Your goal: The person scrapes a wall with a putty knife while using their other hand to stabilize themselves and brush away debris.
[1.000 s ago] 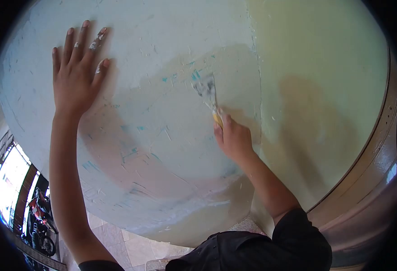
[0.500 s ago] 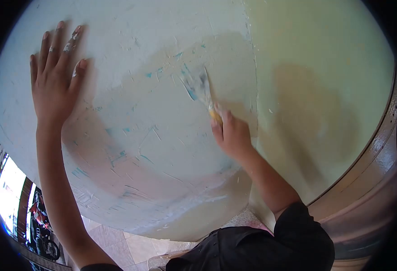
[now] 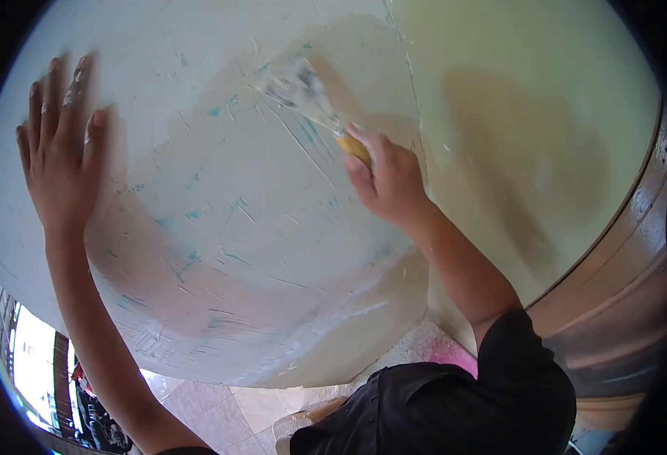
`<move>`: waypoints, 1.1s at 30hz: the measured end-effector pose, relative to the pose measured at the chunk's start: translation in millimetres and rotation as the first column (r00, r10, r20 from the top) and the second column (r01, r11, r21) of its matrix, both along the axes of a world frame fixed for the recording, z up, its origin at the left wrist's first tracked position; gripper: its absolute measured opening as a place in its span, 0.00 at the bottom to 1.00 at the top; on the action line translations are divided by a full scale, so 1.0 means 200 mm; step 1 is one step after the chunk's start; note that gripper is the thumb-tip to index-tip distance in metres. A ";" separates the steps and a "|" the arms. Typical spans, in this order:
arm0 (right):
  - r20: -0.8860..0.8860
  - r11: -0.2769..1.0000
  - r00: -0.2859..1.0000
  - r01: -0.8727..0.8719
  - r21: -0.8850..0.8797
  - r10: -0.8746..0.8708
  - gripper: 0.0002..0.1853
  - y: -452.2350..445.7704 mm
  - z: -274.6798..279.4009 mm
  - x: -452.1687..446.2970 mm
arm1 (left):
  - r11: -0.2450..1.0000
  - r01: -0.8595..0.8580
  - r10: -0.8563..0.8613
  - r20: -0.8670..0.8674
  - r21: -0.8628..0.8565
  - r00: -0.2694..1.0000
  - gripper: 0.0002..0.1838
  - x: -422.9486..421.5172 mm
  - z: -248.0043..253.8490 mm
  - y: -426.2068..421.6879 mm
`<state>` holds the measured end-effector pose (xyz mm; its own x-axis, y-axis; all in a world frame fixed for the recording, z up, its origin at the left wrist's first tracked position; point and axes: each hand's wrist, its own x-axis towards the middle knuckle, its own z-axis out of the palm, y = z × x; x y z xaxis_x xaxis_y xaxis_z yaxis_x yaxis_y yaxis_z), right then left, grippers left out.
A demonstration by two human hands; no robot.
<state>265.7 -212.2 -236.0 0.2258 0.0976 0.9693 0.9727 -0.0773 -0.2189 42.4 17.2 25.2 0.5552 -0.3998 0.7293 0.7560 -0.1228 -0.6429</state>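
Note:
My left hand (image 3: 62,163) lies flat on the pale wall (image 3: 197,250) at the upper left, its fingers spread and spotted with white. Nothing is in it. My right hand (image 3: 386,173) is wrapped round the yellow handle of a putty knife (image 3: 303,92). The knife's wide blade, smeared with white and grey, points up and left at the wall's upper middle. Blue-green streaks and scratch marks show around and below the blade. Whether the blade edge touches the wall I cannot tell.
A yellow-green wall section (image 3: 546,136) stands to the right, past a vertical seam. Wooden trim (image 3: 614,243) curves along the far right. Floor tiles (image 3: 204,409) show below. A motorcycle (image 3: 98,413) and a bright opening (image 3: 34,364) are at the lower left.
The putty knife and my right hand have moved up and left, the blade now tilted further left. New long scratches show below it. My left hand appears further left and slightly lower in view.

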 end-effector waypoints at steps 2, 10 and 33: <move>-0.131 0.988 0.991 -0.010 -0.155 -0.010 0.21 0.03 0.06 -0.03 | 0.957 0.284 -0.279 -0.082 0.058 0.957 0.28 0.02 0.02 0.06; -0.506 0.931 0.855 -0.083 -0.357 -0.117 0.22 -0.17 -1.42 -0.14 | 0.985 -0.173 0.171 0.060 0.021 0.983 0.27 0.00 -0.02 -0.04; -0.580 0.964 0.805 -0.038 -0.265 -0.128 0.21 -0.32 -1.53 -0.14 | 0.906 0.415 -0.406 -0.104 0.084 0.908 0.28 0.06 -0.01 0.01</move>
